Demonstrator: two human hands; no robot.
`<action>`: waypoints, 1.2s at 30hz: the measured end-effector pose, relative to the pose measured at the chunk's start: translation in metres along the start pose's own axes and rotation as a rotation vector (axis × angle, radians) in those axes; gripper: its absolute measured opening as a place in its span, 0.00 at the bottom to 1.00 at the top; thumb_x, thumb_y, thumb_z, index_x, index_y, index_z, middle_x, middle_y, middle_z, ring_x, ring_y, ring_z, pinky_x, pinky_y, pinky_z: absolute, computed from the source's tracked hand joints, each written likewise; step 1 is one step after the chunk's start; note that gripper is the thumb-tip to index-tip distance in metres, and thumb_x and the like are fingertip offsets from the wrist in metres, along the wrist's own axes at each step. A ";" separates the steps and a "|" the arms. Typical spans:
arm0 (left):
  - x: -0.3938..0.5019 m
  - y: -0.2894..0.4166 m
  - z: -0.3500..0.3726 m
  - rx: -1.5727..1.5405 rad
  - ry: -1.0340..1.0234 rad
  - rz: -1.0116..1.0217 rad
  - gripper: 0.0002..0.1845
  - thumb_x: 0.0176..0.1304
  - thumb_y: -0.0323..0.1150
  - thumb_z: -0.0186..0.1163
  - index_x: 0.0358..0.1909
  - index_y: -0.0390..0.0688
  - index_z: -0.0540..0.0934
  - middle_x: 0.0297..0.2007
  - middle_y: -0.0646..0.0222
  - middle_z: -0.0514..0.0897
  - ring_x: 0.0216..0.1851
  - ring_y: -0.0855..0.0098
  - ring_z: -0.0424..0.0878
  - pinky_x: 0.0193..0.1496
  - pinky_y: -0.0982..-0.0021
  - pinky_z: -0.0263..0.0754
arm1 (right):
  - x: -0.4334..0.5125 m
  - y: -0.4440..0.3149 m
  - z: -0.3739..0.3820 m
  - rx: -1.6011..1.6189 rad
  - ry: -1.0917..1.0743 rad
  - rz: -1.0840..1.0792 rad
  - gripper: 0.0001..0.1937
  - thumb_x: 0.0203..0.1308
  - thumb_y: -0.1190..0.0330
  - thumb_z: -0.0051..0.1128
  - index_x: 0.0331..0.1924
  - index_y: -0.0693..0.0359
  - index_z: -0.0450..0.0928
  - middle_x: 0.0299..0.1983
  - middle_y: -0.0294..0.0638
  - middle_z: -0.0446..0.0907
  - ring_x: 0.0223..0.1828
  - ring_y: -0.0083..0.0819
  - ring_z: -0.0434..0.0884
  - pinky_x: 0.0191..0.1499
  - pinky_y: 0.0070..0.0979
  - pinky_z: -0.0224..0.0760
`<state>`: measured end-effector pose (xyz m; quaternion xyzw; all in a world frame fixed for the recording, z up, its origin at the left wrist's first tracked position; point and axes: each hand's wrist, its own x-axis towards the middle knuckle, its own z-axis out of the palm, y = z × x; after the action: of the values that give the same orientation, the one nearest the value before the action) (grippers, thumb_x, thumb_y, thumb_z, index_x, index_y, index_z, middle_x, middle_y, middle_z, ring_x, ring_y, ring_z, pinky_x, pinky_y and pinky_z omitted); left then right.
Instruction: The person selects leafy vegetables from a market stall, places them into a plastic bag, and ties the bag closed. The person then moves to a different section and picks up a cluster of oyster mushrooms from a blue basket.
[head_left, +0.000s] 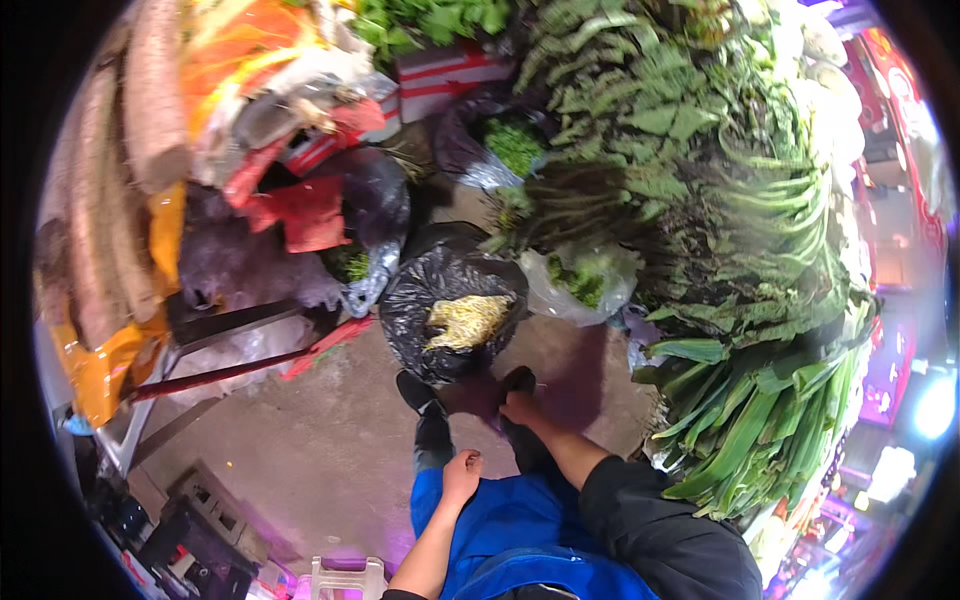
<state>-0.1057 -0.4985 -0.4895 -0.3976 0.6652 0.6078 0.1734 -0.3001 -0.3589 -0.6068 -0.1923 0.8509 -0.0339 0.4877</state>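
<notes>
My left hand (463, 474) hangs over the blue apron (517, 517), fingers curled in with nothing seen in them. Farther forward, beside my lower leg, is my right hand (523, 410); its fingers bend downward and their inner side is hidden. A black plastic bag (409, 300) stands on the floor just beyond my shoes, its mouth spread wide. Inside it lies a pale yellow heap (470, 321), too unclear to name. To its right a clear plastic bag (544, 289) holds chopped-looking greens (585, 285). Neither hand touches these bags.
Leafy stalks (675, 187) are piled high on the right, above long flat green leaves (765, 420). Thick brown roots (154, 97) rest at left over a metal-framed stand (142, 420). A white plastic stool (349, 577) and dark crates (199, 540) stand behind me.
</notes>
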 end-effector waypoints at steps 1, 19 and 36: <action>0.007 -0.001 -0.007 -0.001 0.032 -0.012 0.11 0.63 0.36 0.62 0.39 0.38 0.83 0.29 0.55 0.85 0.32 0.63 0.85 0.37 0.66 0.78 | -0.009 -0.012 0.004 0.046 -0.001 0.038 0.21 0.57 0.54 0.61 0.40 0.67 0.80 0.42 0.57 0.82 0.47 0.55 0.81 0.51 0.52 0.74; 0.272 -0.153 0.055 0.859 -0.040 0.034 0.20 0.65 0.38 0.51 0.59 0.53 0.76 0.46 0.54 0.85 0.44 0.56 0.86 0.42 0.51 0.80 | 0.262 0.012 -0.202 -0.484 0.532 -0.090 0.27 0.57 0.53 0.66 0.60 0.50 0.74 0.61 0.39 0.76 0.60 0.34 0.74 0.61 0.46 0.63; 0.098 -0.028 -0.103 0.626 0.056 -0.078 0.13 0.61 0.36 0.53 0.42 0.48 0.85 0.42 0.53 0.86 0.47 0.51 0.84 0.49 0.52 0.78 | 0.035 -0.230 -0.145 1.630 -0.065 0.185 0.19 0.67 0.51 0.55 0.46 0.58 0.70 0.28 0.51 0.79 0.31 0.50 0.78 0.47 0.62 0.71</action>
<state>-0.1198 -0.6254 -0.5573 -0.3665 0.8087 0.3552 0.2923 -0.3704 -0.6025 -0.5030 0.2925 0.5570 -0.5955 0.4995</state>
